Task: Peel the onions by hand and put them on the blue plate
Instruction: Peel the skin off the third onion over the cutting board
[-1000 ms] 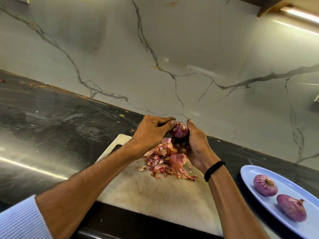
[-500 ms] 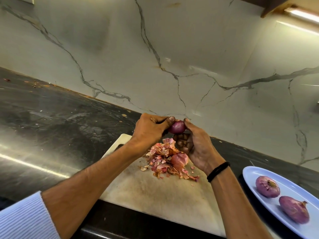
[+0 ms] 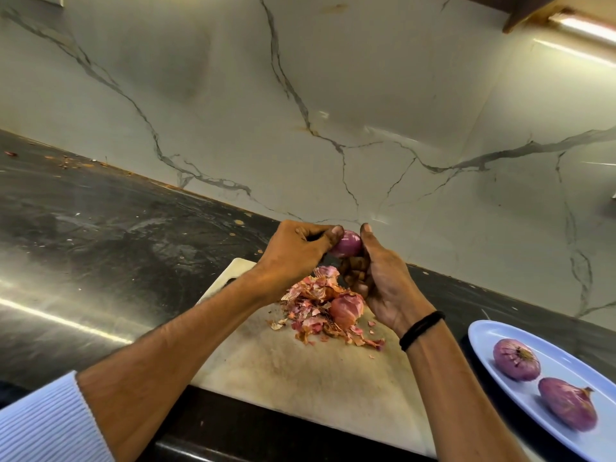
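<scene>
We hold the onion [image 3: 348,243] above the cutting board [image 3: 300,371], right hand [image 3: 383,281] cupping it, left hand [image 3: 296,251] pinching its skin; it looks slick and firm, so we grip its sides

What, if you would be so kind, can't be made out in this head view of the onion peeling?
All in the head view:
- Held onion: its underside and sides are covered by the grip of the left hand and right hand, so remaining skin is unclear.
- Blue plate: cut off by the right and bottom edges; any further onions there are unseen.
- Round piece in the peel pile: whole onion or hollow skin, cannot tell.
</scene>
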Action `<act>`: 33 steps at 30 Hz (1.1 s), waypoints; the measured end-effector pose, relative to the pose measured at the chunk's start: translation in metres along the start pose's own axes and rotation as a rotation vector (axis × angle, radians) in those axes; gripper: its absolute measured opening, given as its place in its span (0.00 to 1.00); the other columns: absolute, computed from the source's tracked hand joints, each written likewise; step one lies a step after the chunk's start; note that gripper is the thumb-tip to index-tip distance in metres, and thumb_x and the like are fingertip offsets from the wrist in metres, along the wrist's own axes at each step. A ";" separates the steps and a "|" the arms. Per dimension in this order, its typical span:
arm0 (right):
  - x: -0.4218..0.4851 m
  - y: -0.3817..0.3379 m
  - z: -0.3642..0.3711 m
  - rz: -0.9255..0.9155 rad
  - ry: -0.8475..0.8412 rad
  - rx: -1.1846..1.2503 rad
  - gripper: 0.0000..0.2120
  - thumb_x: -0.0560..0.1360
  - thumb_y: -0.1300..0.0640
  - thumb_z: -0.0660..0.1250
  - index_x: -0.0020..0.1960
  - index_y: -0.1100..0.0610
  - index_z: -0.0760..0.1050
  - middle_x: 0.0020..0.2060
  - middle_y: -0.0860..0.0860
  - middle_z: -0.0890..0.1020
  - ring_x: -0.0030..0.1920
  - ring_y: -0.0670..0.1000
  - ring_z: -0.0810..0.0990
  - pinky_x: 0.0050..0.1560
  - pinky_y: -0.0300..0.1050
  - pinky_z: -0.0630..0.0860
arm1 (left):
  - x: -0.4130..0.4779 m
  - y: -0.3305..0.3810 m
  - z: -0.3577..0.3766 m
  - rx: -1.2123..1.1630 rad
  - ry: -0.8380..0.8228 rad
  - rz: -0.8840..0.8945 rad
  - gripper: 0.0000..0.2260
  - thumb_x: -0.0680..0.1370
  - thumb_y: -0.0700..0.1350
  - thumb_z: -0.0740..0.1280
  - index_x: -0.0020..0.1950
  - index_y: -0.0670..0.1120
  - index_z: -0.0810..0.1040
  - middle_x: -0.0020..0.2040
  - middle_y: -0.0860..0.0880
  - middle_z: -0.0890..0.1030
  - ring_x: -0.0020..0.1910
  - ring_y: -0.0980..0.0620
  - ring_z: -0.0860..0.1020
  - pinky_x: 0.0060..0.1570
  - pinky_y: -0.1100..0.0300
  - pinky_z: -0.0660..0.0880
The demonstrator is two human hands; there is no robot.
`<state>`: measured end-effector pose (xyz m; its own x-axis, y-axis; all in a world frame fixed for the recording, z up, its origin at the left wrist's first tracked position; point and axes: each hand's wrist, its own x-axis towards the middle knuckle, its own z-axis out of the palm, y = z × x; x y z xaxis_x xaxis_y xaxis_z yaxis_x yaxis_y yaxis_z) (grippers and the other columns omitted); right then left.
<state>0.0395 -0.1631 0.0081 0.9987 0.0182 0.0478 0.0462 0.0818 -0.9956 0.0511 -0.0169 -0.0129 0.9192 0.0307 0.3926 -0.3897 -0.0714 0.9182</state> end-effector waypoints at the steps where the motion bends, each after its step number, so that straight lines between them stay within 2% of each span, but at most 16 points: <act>1: 0.001 0.001 -0.001 -0.001 -0.002 -0.017 0.24 0.83 0.44 0.58 0.53 0.66 0.77 0.28 0.56 0.80 0.25 0.48 0.74 0.20 0.34 0.67 | 0.001 0.000 0.000 -0.066 0.017 -0.042 0.11 0.79 0.53 0.67 0.52 0.49 0.86 0.39 0.54 0.85 0.34 0.63 0.78 0.42 0.65 0.75; 4: 0.006 0.004 -0.002 -0.012 -0.003 -0.054 0.24 0.84 0.45 0.57 0.53 0.67 0.78 0.31 0.56 0.82 0.29 0.49 0.76 0.27 0.37 0.71 | 0.004 0.003 0.000 -0.187 0.101 -0.173 0.17 0.80 0.54 0.66 0.41 0.44 0.84 0.32 0.50 0.80 0.32 0.56 0.74 0.36 0.63 0.73; 6: 0.008 0.006 -0.001 -0.030 0.000 -0.064 0.23 0.83 0.47 0.58 0.56 0.67 0.79 0.34 0.56 0.83 0.32 0.49 0.79 0.36 0.43 0.75 | 0.005 0.004 0.000 -0.219 0.138 -0.224 0.17 0.80 0.53 0.66 0.42 0.41 0.84 0.33 0.49 0.80 0.32 0.55 0.74 0.35 0.63 0.74; 8: 0.010 0.008 -0.001 -0.045 0.010 -0.059 0.21 0.83 0.48 0.60 0.57 0.66 0.79 0.36 0.56 0.84 0.34 0.49 0.81 0.40 0.44 0.77 | 0.006 0.003 0.001 -0.245 0.150 -0.253 0.17 0.81 0.52 0.66 0.44 0.39 0.84 0.34 0.48 0.81 0.31 0.55 0.76 0.33 0.64 0.74; 12: 0.013 0.010 -0.001 -0.078 -0.029 -0.039 0.24 0.80 0.43 0.63 0.57 0.65 0.80 0.40 0.56 0.84 0.37 0.50 0.81 0.39 0.44 0.77 | 0.006 0.003 0.000 -0.261 0.159 -0.280 0.15 0.81 0.51 0.67 0.46 0.39 0.83 0.37 0.46 0.83 0.34 0.54 0.79 0.37 0.61 0.77; 14: 0.012 0.010 -0.002 -0.097 -0.060 -0.045 0.25 0.78 0.41 0.64 0.57 0.64 0.81 0.41 0.55 0.84 0.39 0.51 0.81 0.39 0.43 0.78 | 0.007 0.003 -0.001 -0.250 0.170 -0.281 0.15 0.81 0.51 0.67 0.47 0.39 0.83 0.39 0.44 0.84 0.33 0.54 0.80 0.36 0.62 0.77; 17: 0.012 0.012 -0.003 -0.131 -0.092 -0.076 0.21 0.78 0.45 0.67 0.57 0.63 0.81 0.43 0.54 0.85 0.41 0.49 0.81 0.38 0.40 0.77 | 0.007 0.004 -0.002 -0.273 0.172 -0.291 0.15 0.81 0.51 0.67 0.47 0.38 0.83 0.39 0.42 0.84 0.28 0.56 0.80 0.34 0.61 0.78; 19: 0.014 0.014 -0.003 -0.166 -0.096 -0.084 0.20 0.77 0.47 0.69 0.60 0.63 0.80 0.49 0.58 0.86 0.44 0.52 0.82 0.38 0.40 0.77 | 0.005 0.005 -0.001 -0.264 0.161 -0.286 0.15 0.81 0.51 0.67 0.47 0.39 0.83 0.39 0.43 0.84 0.28 0.56 0.80 0.36 0.59 0.78; 23: 0.015 0.017 -0.004 -0.292 -0.034 -0.069 0.17 0.78 0.54 0.70 0.64 0.60 0.77 0.51 0.58 0.85 0.50 0.56 0.85 0.48 0.47 0.82 | -0.001 0.007 0.003 -0.310 0.064 -0.225 0.13 0.82 0.50 0.64 0.48 0.43 0.83 0.38 0.47 0.85 0.33 0.57 0.83 0.37 0.62 0.79; 25: 0.015 0.018 -0.004 -0.386 0.011 -0.142 0.13 0.79 0.56 0.68 0.63 0.57 0.76 0.50 0.58 0.85 0.50 0.56 0.86 0.51 0.52 0.83 | -0.002 0.008 0.004 -0.383 -0.016 -0.211 0.11 0.83 0.50 0.63 0.51 0.46 0.82 0.46 0.46 0.86 0.44 0.51 0.85 0.47 0.56 0.82; 27: 0.016 0.020 -0.004 -0.491 0.056 -0.247 0.10 0.79 0.57 0.69 0.60 0.53 0.75 0.51 0.57 0.84 0.52 0.55 0.85 0.53 0.55 0.83 | -0.003 0.009 0.006 -0.405 -0.053 -0.207 0.10 0.83 0.48 0.61 0.53 0.46 0.82 0.51 0.43 0.84 0.49 0.46 0.85 0.54 0.52 0.82; 30: 0.017 0.024 -0.002 -0.610 0.139 -0.373 0.07 0.78 0.56 0.70 0.56 0.52 0.78 0.52 0.50 0.83 0.55 0.49 0.82 0.54 0.54 0.83 | -0.003 0.009 0.007 -0.412 -0.027 -0.198 0.10 0.84 0.45 0.60 0.53 0.47 0.81 0.52 0.44 0.83 0.49 0.47 0.83 0.54 0.53 0.81; 33: 0.017 0.026 0.000 -0.682 0.208 -0.407 0.07 0.76 0.57 0.72 0.54 0.54 0.81 0.50 0.48 0.84 0.53 0.47 0.83 0.53 0.51 0.83 | -0.002 0.008 0.007 -0.396 0.000 -0.188 0.12 0.84 0.45 0.60 0.61 0.43 0.80 0.54 0.44 0.82 0.50 0.50 0.81 0.53 0.56 0.80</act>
<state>0.0579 -0.1608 -0.0166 0.7302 -0.0935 0.6768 0.6088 -0.3605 -0.7067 0.0464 -0.0243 -0.0068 0.9762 0.0071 0.2167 -0.2073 0.3235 0.9232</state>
